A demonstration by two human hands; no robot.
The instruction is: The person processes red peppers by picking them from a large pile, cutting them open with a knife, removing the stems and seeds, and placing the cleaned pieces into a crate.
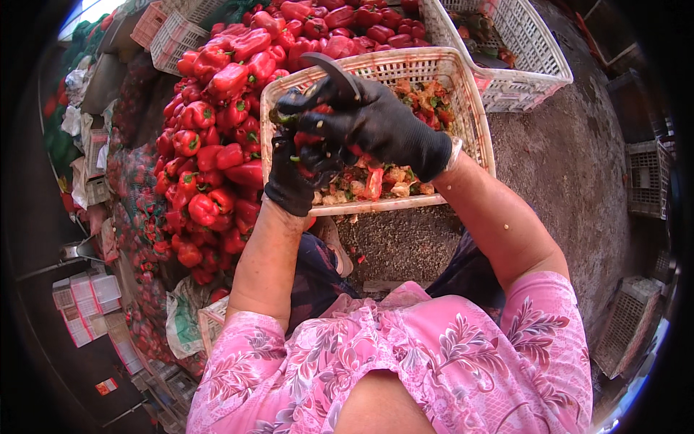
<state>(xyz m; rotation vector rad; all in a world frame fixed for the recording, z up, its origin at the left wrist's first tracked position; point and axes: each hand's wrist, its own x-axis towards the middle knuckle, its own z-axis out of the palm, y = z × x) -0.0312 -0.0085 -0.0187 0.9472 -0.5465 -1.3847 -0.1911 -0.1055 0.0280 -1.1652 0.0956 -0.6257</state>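
My right hand (385, 119), in a black glove, grips a knife with a dark curved blade (332, 69) that points up and to the left. Below and left of it, my left hand (295, 182), gloved in black too, holds a red pepper (306, 142), mostly hidden by the fingers. A bit of green shows at the left fingertips. Both hands are close together above a pale plastic crate (484, 146). Inside lie pepper cores and trimmings (398, 182), with seeds and red scraps. A large heap of red bell peppers (217, 135) rises beside the crate, left and behind.
A second white crate (520, 87) with some scraps stands behind on the right. Net bags of red peppers (143, 217) line the left side. More crates stand at the upper left (176, 43) and far right (629, 325). Rough ground (401, 244) shows between my legs.
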